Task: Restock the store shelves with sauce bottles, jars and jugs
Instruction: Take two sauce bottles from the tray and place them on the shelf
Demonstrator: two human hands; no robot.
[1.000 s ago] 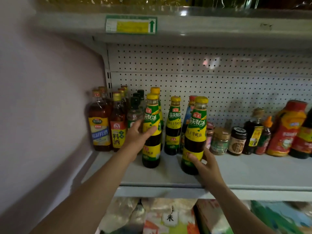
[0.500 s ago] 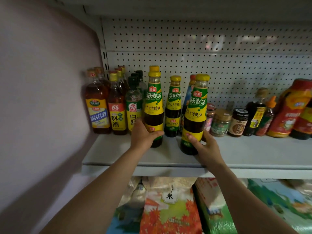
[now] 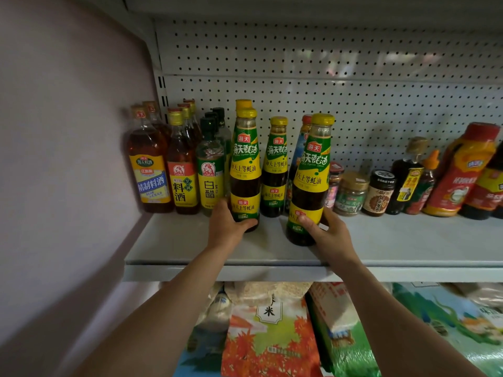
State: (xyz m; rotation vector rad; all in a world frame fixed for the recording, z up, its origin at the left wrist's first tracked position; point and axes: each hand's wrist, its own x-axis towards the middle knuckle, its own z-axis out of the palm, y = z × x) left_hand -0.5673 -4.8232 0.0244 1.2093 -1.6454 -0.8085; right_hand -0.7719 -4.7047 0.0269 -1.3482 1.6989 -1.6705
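Observation:
Two yellow-capped oyster sauce bottles with green and yellow labels stand upright on the grey shelf (image 3: 394, 246). My left hand (image 3: 227, 225) grips the base of the left oyster sauce bottle (image 3: 245, 164), which stands close beside the white vinegar bottle (image 3: 210, 175). My right hand (image 3: 325, 232) grips the base of the right oyster sauce bottle (image 3: 313, 175), nearer the shelf's front. A third oyster sauce bottle (image 3: 276, 164) stands between them, further back.
Cooking wine bottles (image 3: 148, 164) fill the shelf's left end against the pink wall (image 3: 68, 159). Small jars (image 3: 351, 193) and red sauce bottles (image 3: 460, 172) line the back right. A pegboard back panel (image 3: 353, 91) rises behind. Rice bags (image 3: 269, 330) lie on the shelf below.
My left hand slid its bottle back and left, next to the vinegar bottle. My right hand closed round the base of the right bottle. The camera tilted down.

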